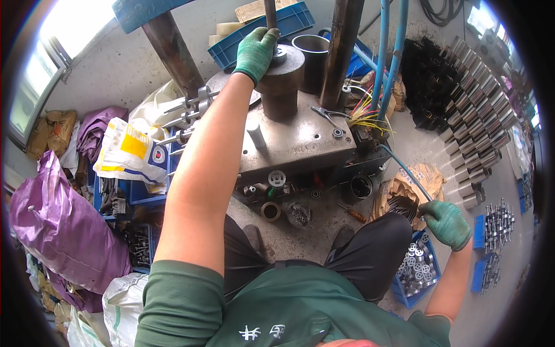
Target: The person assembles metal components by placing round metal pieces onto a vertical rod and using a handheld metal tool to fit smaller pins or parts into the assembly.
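Observation:
My left hand [255,55], in a green knit glove, reaches forward to the press. Its fingers are curled at the lower end of an upright metal rod [270,14], next to a small spoked metal disc [280,55]. The disc sits on a thick round steel block [281,87] standing on the press bed [295,144]. What lies inside the fingers is hidden. At the right, my gloved right hand [446,224] is closed round the near end of a thin blue lever [407,173], which runs back to the machine.
Pliers [328,115] and a small ring [338,132] lie on the press bed. A blue crate [413,298] of spoked metal discs stands below my right hand. Several shafts [182,118] point out at the left, near a purple sack [63,214]. Metal cylinders [474,115] are stacked at right.

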`<state>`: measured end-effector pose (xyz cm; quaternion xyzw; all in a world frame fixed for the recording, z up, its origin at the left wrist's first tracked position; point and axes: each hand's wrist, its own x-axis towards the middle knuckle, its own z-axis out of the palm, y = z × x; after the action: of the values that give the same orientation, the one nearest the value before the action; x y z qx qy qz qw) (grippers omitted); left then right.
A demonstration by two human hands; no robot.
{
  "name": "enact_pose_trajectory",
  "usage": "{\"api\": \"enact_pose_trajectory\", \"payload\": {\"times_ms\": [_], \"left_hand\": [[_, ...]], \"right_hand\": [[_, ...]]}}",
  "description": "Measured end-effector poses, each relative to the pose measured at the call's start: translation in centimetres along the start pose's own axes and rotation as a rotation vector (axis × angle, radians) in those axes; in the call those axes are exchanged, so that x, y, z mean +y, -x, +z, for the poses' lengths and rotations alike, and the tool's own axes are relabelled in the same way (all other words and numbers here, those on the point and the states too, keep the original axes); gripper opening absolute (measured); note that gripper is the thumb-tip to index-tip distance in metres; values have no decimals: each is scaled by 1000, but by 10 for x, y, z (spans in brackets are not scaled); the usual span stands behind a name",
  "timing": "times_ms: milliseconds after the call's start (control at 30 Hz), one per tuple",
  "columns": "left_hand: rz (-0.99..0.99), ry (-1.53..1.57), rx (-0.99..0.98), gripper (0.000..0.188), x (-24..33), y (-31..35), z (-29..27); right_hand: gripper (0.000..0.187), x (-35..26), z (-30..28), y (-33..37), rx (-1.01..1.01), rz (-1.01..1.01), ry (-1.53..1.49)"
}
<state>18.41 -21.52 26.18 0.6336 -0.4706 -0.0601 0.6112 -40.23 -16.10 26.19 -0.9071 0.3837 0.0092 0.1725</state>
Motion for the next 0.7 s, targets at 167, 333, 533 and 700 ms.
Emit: {"api": "enact_pose_trajectory", "payload": {"times_ms": [167,333,533,700], "left_hand": [[27,15,7,39,-1,-1,0],[42,202,5,37,2,1,4],[6,143,-53,35,2,1,3],[0,107,-70,37,-1,-2,1]], "right_hand": [[29,5,0,-2,15,-3,-52],[25,1,-6,-9,366,90,-139],[31,15,-81,-109,1001,-69,141],[40,19,-137,-187,966,40,244]]}}
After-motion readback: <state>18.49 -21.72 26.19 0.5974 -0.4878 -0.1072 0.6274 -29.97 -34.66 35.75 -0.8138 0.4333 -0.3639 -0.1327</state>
